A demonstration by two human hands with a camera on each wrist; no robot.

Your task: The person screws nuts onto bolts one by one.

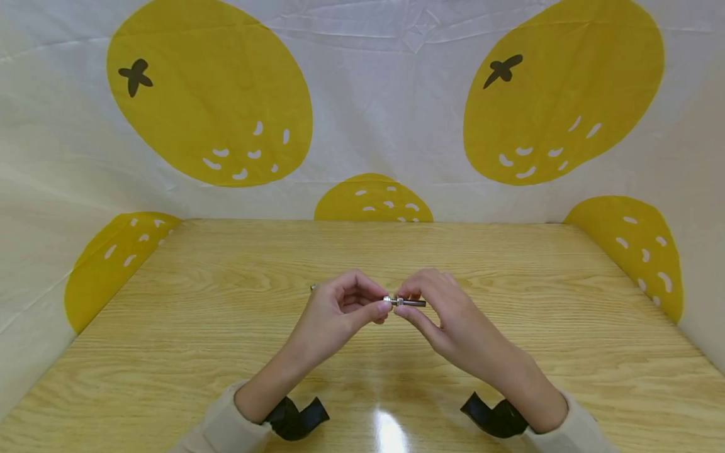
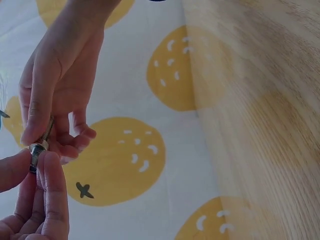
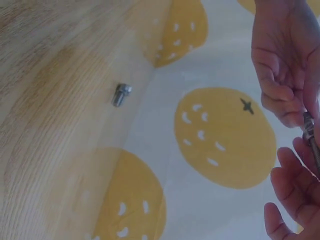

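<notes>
A metal bolt (image 1: pixel 418 303) with a dark threaded shank is held level between both hands above the wooden table. My left hand (image 1: pixel 334 314) pinches its head end between thumb and fingers. With thumb and forefinger, my right hand (image 1: pixel 459 324) pinches a silver nut (image 1: pixel 400 302) partway along the shank, whose free end points right. In the left wrist view the threads (image 2: pixel 48 128) stick out past the nut toward the right hand. Fingertips cover part of the metal, so whether a washer is there too I cannot tell.
A second short metal bolt (image 3: pixel 121 95) lies on the wooden table (image 1: pixel 238 251), mostly hidden behind my left hand in the head view. White cloth (image 1: pixel 385 94) printed with yellow fruit encloses the table at the back and sides. Black straps (image 1: pixel 297 420) circle both wrists.
</notes>
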